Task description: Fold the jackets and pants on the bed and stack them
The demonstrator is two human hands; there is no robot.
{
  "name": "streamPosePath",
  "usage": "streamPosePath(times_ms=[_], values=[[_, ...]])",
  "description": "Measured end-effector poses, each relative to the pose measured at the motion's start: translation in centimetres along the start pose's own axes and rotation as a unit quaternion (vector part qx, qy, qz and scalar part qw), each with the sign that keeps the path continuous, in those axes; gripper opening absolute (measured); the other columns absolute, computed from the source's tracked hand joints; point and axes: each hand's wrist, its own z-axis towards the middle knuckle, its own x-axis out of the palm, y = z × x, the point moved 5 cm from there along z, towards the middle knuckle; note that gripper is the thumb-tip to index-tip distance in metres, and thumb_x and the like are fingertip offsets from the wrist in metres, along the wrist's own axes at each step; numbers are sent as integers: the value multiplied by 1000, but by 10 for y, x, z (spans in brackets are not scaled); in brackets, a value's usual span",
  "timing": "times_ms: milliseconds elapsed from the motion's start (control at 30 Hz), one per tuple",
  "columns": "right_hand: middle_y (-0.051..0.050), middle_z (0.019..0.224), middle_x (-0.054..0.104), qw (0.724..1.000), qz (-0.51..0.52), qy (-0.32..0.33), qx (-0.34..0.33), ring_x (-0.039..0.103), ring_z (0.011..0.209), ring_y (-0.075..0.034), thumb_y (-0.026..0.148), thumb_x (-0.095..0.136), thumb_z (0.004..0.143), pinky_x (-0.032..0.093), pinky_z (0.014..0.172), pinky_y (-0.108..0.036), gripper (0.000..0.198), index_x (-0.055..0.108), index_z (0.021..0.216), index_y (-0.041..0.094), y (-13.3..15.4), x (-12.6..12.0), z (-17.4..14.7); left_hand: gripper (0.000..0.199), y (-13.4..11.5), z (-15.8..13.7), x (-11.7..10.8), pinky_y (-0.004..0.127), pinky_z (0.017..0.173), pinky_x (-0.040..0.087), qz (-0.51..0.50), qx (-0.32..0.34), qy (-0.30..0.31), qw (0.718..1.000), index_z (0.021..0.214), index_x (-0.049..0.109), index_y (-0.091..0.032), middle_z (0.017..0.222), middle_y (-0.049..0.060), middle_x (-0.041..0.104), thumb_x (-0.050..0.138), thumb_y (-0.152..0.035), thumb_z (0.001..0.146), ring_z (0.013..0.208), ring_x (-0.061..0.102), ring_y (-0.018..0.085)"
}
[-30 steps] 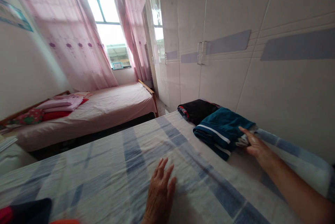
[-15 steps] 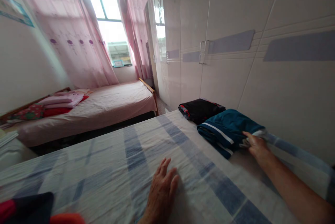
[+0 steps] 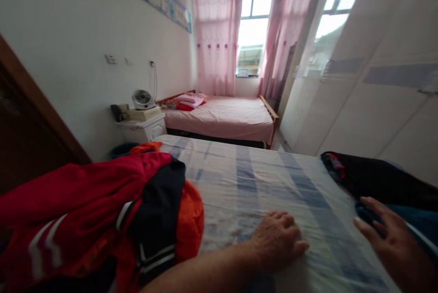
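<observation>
My left hand (image 3: 278, 240) is palm down over the checked bedsheet (image 3: 219, 188), its fingers stretched out and holding nothing. At the right edge my right hand (image 3: 390, 238) has its thumb and fingers apart, beside a folded teal garment with a white stripe (image 3: 415, 215). The hand partly covers that garment. Behind it lies a folded black garment (image 3: 379, 176). To the left of my left arm is a loose heap of clothes: a red jacket with white stripes (image 3: 78, 192), a navy piece (image 3: 160, 206) and an orange one (image 3: 191, 220).
A second bed with a pink sheet (image 3: 232, 117) stands beyond, under a window with pink curtains (image 3: 215, 28). White wardrobe doors (image 3: 386, 101) line the right side. A small fan (image 3: 143, 99) sits on a white bedside cabinet (image 3: 150, 128) at the left wall.
My view has swung left, bringing the clothes heap into sight. My right hand has come off the teal garment's near edge to its left side. My left arm now reaches in from the left.
</observation>
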Motion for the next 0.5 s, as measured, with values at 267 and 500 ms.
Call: streamPosePath(times_ms=[267, 500], values=[[-15, 124, 56, 922, -226, 115, -292, 46, 122, -32, 39, 33, 80, 39, 99, -50, 45, 56, 112, 16, 20, 119, -28, 58, -26, -11, -2, 41, 93, 43, 67, -5, 45, 997, 122, 50, -8, 128, 18, 53, 46, -52, 84, 116, 52, 29], [-12, 122, 59, 901, -273, 119, -315, 54, 115, -27, 41, 30, 80, 48, 88, -43, 48, 61, 108, 17, 11, 121, -29, 30, -42, -83, -98, 20, 75, 51, 2, 79, 183, 980, 116, 57, -26, 115, 2, 64, 43, -32, 90, 103, 61, 15]])
